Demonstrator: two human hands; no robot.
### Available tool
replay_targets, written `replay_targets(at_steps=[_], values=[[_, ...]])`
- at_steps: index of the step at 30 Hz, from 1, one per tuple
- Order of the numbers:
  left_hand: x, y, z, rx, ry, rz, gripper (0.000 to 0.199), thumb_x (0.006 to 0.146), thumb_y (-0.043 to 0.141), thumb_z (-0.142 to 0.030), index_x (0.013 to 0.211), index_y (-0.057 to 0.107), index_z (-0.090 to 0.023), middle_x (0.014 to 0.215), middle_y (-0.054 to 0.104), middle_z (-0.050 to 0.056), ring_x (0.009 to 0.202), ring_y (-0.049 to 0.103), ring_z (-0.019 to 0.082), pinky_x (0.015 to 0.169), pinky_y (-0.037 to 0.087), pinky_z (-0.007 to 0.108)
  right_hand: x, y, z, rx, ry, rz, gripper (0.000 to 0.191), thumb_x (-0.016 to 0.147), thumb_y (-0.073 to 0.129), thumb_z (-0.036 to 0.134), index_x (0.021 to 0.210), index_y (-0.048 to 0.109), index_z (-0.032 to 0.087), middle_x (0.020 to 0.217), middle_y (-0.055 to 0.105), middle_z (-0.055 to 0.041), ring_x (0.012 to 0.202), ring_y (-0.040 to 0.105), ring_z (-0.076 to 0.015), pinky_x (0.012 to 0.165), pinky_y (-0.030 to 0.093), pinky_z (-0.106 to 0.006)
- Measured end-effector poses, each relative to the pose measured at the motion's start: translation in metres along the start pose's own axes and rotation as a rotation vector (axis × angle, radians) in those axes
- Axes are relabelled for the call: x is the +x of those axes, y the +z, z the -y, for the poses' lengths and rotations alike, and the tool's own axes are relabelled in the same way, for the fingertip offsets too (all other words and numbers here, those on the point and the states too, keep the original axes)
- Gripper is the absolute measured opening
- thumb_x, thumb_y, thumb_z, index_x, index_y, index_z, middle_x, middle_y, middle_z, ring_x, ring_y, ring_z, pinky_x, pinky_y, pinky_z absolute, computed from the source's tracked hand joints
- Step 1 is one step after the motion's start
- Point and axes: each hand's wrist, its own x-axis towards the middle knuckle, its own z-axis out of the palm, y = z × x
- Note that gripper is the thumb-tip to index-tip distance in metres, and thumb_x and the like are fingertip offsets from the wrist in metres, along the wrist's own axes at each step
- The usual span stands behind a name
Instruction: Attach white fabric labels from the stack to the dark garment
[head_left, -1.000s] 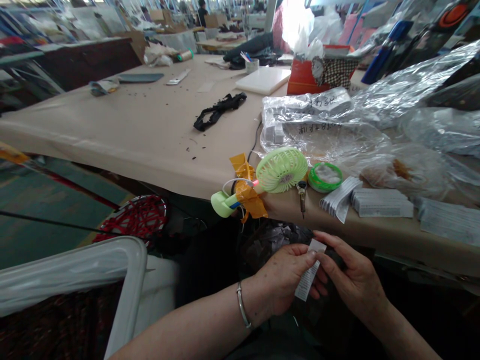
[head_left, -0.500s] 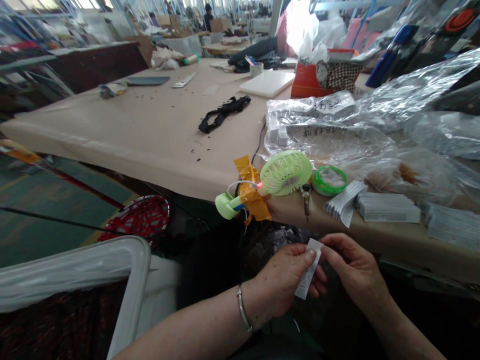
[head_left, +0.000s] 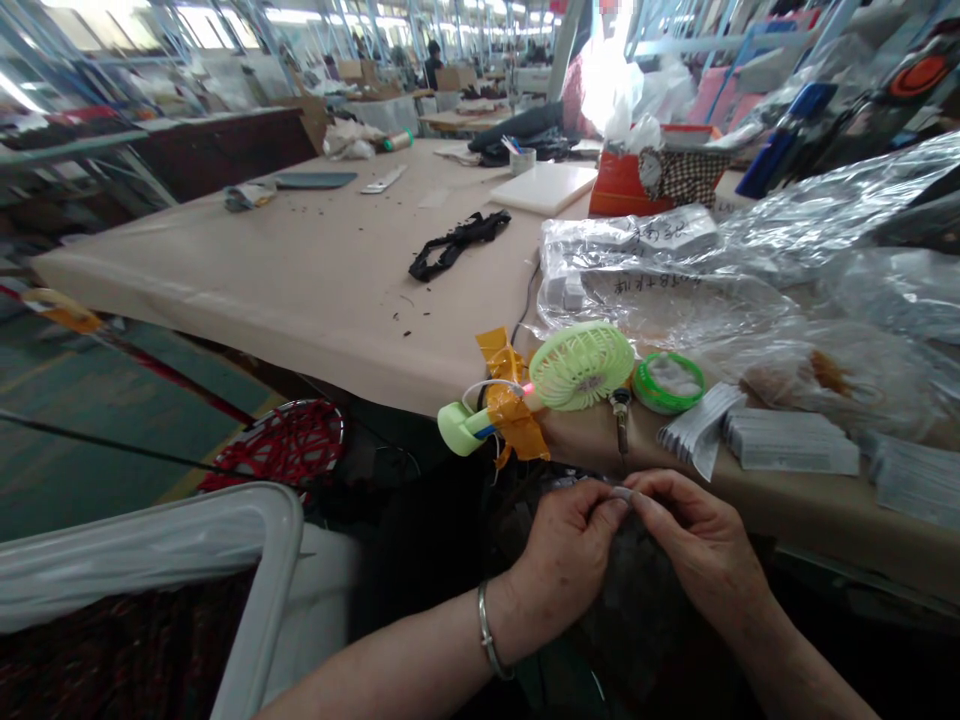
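Observation:
Both my hands meet in front of the table edge, pinching one small white printed label (head_left: 621, 492) between thumbs and fingers. My left hand (head_left: 571, 540), with a bangle on its wrist, is closed on the label's left side. My right hand (head_left: 697, 535) is closed on its right side. Only a sliver of the label shows; fingers cover the rest. Just above the hands, a small pointed tool with a dark top (head_left: 621, 415) lies at the table edge. A fanned bunch of labels (head_left: 703, 430) and a label stack (head_left: 791, 442) lie to the right.
A green fan (head_left: 581, 368) is fixed to the table edge with orange tape (head_left: 517, 420). Beside it sits a green round tub (head_left: 667, 383). Clear plastic bags (head_left: 660, 290) cover the right side. At lower left stands a white bin (head_left: 277, 560) with dark contents.
The label stood upright in my left fingers; now it is mostly hidden between both hands' fingertips. My left hand has turned and its fingers have curled in. The view has tilted slightly.

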Motion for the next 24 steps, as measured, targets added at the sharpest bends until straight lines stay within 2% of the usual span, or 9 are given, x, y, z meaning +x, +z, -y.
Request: replay_targets(at_steps=[4,11,24], values=[[0.005,-0.006,-0.008,0.148,0.094,-0.033,0.021,0.088,0.052,-0.031,0.086,0.069,-0.018,0.076,0.066,0.001,0.071,0.057,0.013,0.067,0.042,0.023,0.006,-0.001,-0.001,-0.056,0.005,-0.006,0.016,0.082,0.063,0.035,0.08,0.067,0.019,0.079,0.068,-0.0019,0.069,0.063,-0.0135,0.064,0.052,-0.02],[0.014,-0.01,-0.011,0.322,0.213,-0.065,0.025,0.091,0.048,-0.029,0.08,0.066,-0.018,0.068,0.062,-0.001,0.062,0.053,0.01,0.059,0.038,0.02,0.011,-0.002,-0.002,-0.188,-0.043,-0.019,0.016,0.083,0.061,0.034,0.083,0.067,0.02,0.074,0.066,0.0001,0.066,0.06,-0.0129,0.059,0.048,-0.02],[0.021,-0.011,-0.011,0.343,0.23,-0.057,0.026,0.091,0.047,-0.03,0.079,0.066,-0.019,0.069,0.062,-0.001,0.063,0.053,0.011,0.06,0.038,0.021,0.017,-0.002,-0.003,-0.254,-0.115,-0.041,0.013,0.084,0.058,0.032,0.08,0.063,0.02,0.071,0.062,0.0007,0.064,0.058,-0.0125,0.059,0.046,-0.021]])
